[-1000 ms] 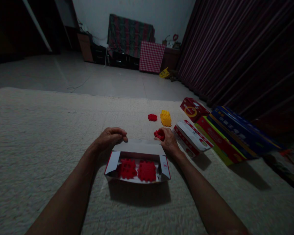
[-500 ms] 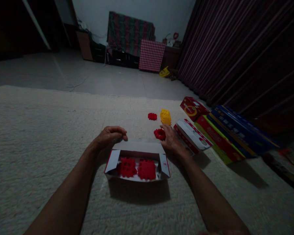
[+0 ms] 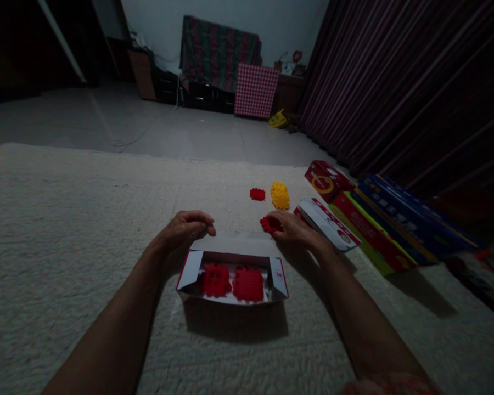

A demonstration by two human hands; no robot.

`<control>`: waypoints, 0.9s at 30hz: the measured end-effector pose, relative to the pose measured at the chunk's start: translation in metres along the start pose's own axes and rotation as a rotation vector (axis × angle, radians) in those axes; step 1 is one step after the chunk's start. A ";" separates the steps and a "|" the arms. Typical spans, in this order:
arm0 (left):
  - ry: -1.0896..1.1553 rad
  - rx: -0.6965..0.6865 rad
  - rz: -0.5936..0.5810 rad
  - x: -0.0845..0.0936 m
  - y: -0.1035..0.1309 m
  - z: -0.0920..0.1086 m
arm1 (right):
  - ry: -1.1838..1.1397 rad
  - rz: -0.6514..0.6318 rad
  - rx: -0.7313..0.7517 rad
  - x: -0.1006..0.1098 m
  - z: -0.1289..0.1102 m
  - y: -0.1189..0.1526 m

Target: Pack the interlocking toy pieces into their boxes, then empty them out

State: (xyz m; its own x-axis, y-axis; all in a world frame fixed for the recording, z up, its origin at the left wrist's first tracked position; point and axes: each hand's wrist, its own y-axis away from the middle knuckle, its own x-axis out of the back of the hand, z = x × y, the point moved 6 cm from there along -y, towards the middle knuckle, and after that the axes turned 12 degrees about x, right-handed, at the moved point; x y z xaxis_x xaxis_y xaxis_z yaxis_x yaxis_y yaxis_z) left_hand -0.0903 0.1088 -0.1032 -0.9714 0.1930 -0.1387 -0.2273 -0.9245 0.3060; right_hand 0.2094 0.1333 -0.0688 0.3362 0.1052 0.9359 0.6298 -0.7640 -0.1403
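In front of me stands an open white-and-red cardboard box (image 3: 233,301). Inside it lie two red toothed plastic blocks, a left one (image 3: 214,280) with holes and a right one (image 3: 247,283) with a flatter face. My left hand (image 3: 188,224) is at the far left corner of the raised flap, fingers bent together; whether it grips the flap is unclear. Beyond the box's right end, my right hand (image 3: 288,226) has its fingers closed round another red toothed block (image 3: 267,224), partly hidden by them. A flat red piece (image 3: 257,194) and a yellow stack of toothed pieces (image 3: 280,195) lie farther off.
To the right, a white-and-red box (image 3: 329,224), a red-and-green box (image 3: 368,230), a blue box (image 3: 407,216) and a dark red box (image 3: 327,180) stand close together. A pale textured mat (image 3: 86,219) covers the floor. A dark curtain (image 3: 387,71) hangs behind them.
My right hand has closed over the red block, turning slightly, and now hides more of it. My left hand and the box keep their places relative to each other.
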 end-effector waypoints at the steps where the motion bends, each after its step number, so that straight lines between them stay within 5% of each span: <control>1: -0.008 -0.002 0.000 0.000 0.000 0.000 | -0.009 0.010 0.031 0.001 -0.001 0.000; 9: -0.037 -0.021 -0.014 0.001 0.000 0.001 | 0.050 0.216 0.062 0.034 -0.014 0.007; 12: -0.037 -0.016 -0.017 0.001 0.000 0.001 | 0.062 0.317 0.125 0.061 -0.051 0.014; 15: -0.025 -0.010 -0.022 0.000 0.001 0.003 | -0.030 0.284 0.258 0.074 -0.109 0.021; 20: -0.018 -0.037 -0.045 -0.002 0.002 0.006 | -0.206 0.117 0.446 0.054 -0.190 0.031; 27: -0.036 -0.068 -0.062 -0.004 0.004 0.010 | -0.105 0.044 0.446 0.023 -0.207 0.028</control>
State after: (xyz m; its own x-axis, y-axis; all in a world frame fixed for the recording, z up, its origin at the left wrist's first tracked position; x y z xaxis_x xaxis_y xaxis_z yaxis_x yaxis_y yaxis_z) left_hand -0.0878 0.1079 -0.0926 -0.9578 0.2609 -0.1206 -0.2828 -0.9305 0.2327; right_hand 0.0899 -0.0173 0.0155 0.4241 0.1602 0.8913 0.8454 -0.4229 -0.3263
